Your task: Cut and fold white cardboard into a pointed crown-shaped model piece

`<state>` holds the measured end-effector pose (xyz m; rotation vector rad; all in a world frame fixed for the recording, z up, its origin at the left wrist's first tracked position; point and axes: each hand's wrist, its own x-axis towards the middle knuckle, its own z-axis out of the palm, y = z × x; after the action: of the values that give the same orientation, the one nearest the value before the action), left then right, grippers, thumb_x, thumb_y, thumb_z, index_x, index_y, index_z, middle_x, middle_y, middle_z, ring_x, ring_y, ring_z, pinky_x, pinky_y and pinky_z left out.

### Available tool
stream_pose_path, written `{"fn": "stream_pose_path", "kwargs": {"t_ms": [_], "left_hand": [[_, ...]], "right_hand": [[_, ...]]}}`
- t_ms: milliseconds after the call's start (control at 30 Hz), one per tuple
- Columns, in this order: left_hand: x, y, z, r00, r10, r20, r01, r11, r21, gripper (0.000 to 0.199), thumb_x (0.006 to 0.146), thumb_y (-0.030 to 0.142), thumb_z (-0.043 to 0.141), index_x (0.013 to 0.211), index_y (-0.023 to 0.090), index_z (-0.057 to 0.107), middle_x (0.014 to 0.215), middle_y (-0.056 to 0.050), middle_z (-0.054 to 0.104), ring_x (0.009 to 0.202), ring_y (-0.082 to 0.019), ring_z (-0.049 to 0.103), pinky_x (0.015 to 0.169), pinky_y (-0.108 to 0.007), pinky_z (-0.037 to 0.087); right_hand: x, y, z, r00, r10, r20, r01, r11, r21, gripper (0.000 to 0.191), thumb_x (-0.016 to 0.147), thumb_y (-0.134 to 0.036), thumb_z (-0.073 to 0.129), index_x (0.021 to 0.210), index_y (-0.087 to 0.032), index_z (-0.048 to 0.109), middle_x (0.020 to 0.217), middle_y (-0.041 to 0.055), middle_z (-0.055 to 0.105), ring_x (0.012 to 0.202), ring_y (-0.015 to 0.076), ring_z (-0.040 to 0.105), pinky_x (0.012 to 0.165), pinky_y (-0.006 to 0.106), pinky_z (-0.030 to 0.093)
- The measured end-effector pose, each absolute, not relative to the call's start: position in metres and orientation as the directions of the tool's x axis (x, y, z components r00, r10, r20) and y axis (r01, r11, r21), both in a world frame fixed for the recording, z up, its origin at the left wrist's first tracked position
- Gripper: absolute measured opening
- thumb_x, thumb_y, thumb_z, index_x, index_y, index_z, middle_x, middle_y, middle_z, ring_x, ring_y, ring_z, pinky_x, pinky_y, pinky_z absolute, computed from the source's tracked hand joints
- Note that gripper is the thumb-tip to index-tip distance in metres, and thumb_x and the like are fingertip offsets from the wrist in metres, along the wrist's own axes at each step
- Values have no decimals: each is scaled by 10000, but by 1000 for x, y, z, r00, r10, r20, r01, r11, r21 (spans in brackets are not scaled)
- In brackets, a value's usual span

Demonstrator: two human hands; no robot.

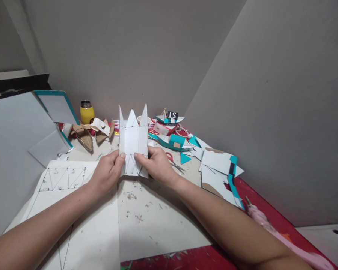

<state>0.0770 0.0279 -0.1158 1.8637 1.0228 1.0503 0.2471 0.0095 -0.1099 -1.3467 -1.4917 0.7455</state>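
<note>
A folded white card piece (132, 140) with pointed tips at its top and pencil lines near its bottom stands upright above the table. My left hand (108, 167) grips its left edge, thumb on the front. On the right edge, my right hand (157, 165) holds it the same way, its thumb pressed on the inner face. The fingers behind the card are hidden. Below and to the left lies a large white sheet (90, 225) with drawn triangles and lines.
Behind are a yellow bottle (87, 112), brown cardboard boat shapes (83, 138) and a teal boat model (176, 141). Red-handled scissors (174, 163) lie right of the card, near cut white boards (216, 168). A pink glue gun (257, 214) rests at the right on red cloth.
</note>
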Motion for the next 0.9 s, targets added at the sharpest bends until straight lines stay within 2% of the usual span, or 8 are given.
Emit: {"fn": "stream_pose_path", "kwargs": {"t_ms": [100, 200, 400, 467, 567, 733, 800, 900], "left_hand": [[77, 26, -113, 345, 899, 268, 281, -371, 885, 351, 925, 372, 439, 615, 231, 521, 473, 24, 514, 507, -183, 499, 541, -282, 360], [77, 26, -110, 341, 913, 225, 233, -314, 920, 412, 936, 373, 416, 556, 233, 490, 442, 12, 520, 472, -177, 500, 508, -279, 365], [77, 31, -106, 296, 952, 79, 52, -98, 994, 421, 898, 452, 495, 554, 222, 571, 405, -2, 533, 390, -178, 463, 419, -287, 328], [77, 34, -107, 260, 963, 77, 16, -84, 996, 345, 867, 455, 554, 649, 208, 655, 503, -19, 624, 500, -215, 557, 458, -293, 382], [76, 36, -109, 218, 970, 112, -52, -104, 993, 288, 841, 456, 599, 780, 203, 722, 746, -44, 737, 813, -282, 653, 616, -302, 480], [75, 38, -117, 120, 989, 83, -47, -78, 996, 304, 814, 478, 645, 904, 207, 746, 1069, -63, 737, 1145, -313, 569, 880, -315, 464], [75, 39, -120, 162, 984, 78, -72, -67, 995, 336, 830, 482, 633, 983, 203, 739, 1127, -69, 721, 1158, -306, 563, 911, -321, 445], [75, 39, -121, 345, 933, 102, -154, -51, 987, 377, 868, 486, 590, 1063, 189, 714, 1041, -77, 741, 982, -290, 645, 782, -327, 484]], "right_hand": [[247, 8, -108, 71, 967, 244, 390, 198, -899, 195, 744, -316, 563, 667, -143, 611, 621, 4, 582, 574, 143, 504, 512, 244, 400], [247, 7, -103, 84, 968, 236, 393, 186, -901, 190, 740, -299, 569, 640, -143, 611, 608, 5, 593, 565, 143, 511, 499, 241, 391], [248, 7, -98, 47, 992, 114, 179, 104, -978, 149, 717, -259, 631, 769, -138, 700, 779, 43, 730, 675, 176, 626, 586, 277, 499], [248, 8, -101, 30, 996, 90, 119, 85, -989, 158, 714, -266, 655, 792, -139, 711, 809, 51, 741, 693, 182, 644, 610, 293, 515], [249, 9, -105, 10, 998, 64, 60, 64, -996, 168, 709, -280, 687, 806, -145, 717, 826, 58, 746, 703, 183, 654, 639, 310, 525], [247, 9, -109, -17, 999, 35, -5, 35, -999, 201, 708, -311, 706, 816, -141, 716, 799, 55, 744, 684, 177, 654, 638, 313, 527], [246, 8, -110, -15, 999, 41, -5, 41, -999, 207, 709, -313, 706, 821, -140, 719, 802, 54, 744, 687, 179, 656, 634, 313, 529], [244, 6, -109, -1, 998, 59, 6, 59, -998, 179, 709, -288, 703, 816, -147, 725, 816, 52, 742, 702, 182, 658, 626, 306, 534]]}}
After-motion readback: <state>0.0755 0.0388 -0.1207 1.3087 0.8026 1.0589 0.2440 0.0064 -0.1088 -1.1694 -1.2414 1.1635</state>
